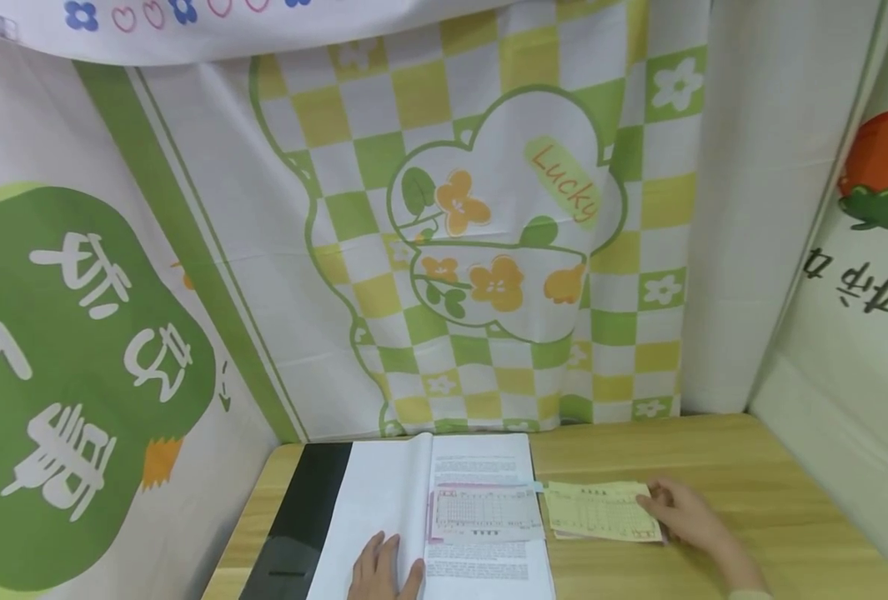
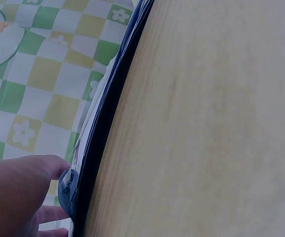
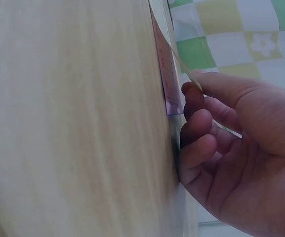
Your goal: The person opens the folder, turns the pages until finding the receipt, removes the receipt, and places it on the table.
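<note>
My right hand [image 1: 687, 518] pinches the right end of a yellow form slip [image 1: 589, 510] between thumb and fingers. In the right wrist view that slip's held edge is bent up, and a pink slip [image 3: 171, 81] lies beneath it. An open folder of printed pages [image 1: 489, 571] lies to the left, its black cover [image 1: 301, 508] showing at the left side. On its right-hand page rests a white form slip [image 1: 484, 512] with a pink edge under it. My left hand [image 1: 379, 573] rests on the blank left page with fingers spread apart, near the fold.
Folder and slips lie on a wood-grain table [image 1: 729, 458]. A checked green, yellow and white cloth [image 1: 444, 367] hangs behind the table's far edge. Printed cloth walls stand at the left [image 1: 91, 333] and right [image 1: 841, 358].
</note>
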Motion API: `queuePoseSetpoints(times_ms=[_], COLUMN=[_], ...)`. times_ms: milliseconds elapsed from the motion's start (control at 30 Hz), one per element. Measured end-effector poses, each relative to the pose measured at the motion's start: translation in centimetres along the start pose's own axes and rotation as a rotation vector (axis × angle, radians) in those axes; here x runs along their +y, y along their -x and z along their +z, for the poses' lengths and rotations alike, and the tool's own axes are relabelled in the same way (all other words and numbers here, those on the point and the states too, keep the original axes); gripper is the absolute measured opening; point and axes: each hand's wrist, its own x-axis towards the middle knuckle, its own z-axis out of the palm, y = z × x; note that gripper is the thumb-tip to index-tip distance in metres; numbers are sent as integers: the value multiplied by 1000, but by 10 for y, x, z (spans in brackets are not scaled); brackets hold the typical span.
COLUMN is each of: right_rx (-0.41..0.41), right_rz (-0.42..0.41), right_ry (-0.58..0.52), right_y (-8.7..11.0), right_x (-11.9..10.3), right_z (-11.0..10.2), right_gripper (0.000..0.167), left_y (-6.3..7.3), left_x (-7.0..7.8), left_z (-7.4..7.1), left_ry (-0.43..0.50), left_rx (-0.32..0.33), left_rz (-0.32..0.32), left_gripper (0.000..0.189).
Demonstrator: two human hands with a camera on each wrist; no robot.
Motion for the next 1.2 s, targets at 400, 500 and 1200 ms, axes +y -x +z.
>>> queuePoseSetpoints(times_ms=[400, 500, 1200], right_rx=[58, 77, 113], right_rz=[126, 145, 152], right_ry=[77, 94, 178], right_y=[-6, -8, -17], right_x=[-8, -11, -29], right_z=[2, 3, 19], right_gripper=[41, 39, 36], left_y=[-1, -2, 0], left_x=[-1, 0, 3], left_z=[-1, -3, -8], left_ry=[11, 26, 55], left_rx=[-6, -24, -53], left_rz=[-5, -8, -21], left_gripper=[64, 64, 64])
